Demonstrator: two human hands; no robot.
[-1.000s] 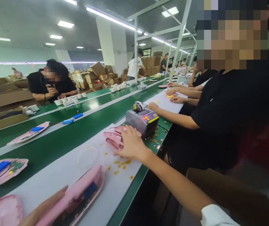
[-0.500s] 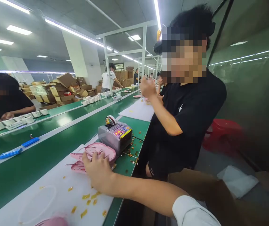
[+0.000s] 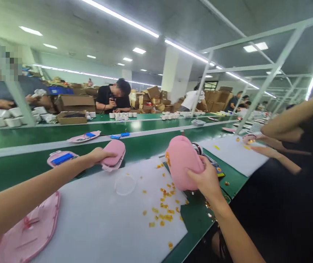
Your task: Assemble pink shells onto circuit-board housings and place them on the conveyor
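My left hand grips a small rounded pink plastic casing by its near end, above the far edge of the white sheet. Stacked pink plastic shells, outer side toward me, are in my right hand, thumb across the front. An amber tape piece clings to their left edge. Behind that hand, the tape dispenser is mostly hidden. A larger pink shell lies open at lower left with wires inside. Many small amber tape pieces are scattered over the sheet, near a clear ring.
Pink shells with blue battery packs lie on the green bench beyond my left arm, near loose blue packs. A co-worker's arms work at another white sheet at right. White parts line the far side.
The view has swung left. My right hand, earlier on the pink shells beside the dispenser, now holds pink shells raised. My left hand has come into view with a pink casing.
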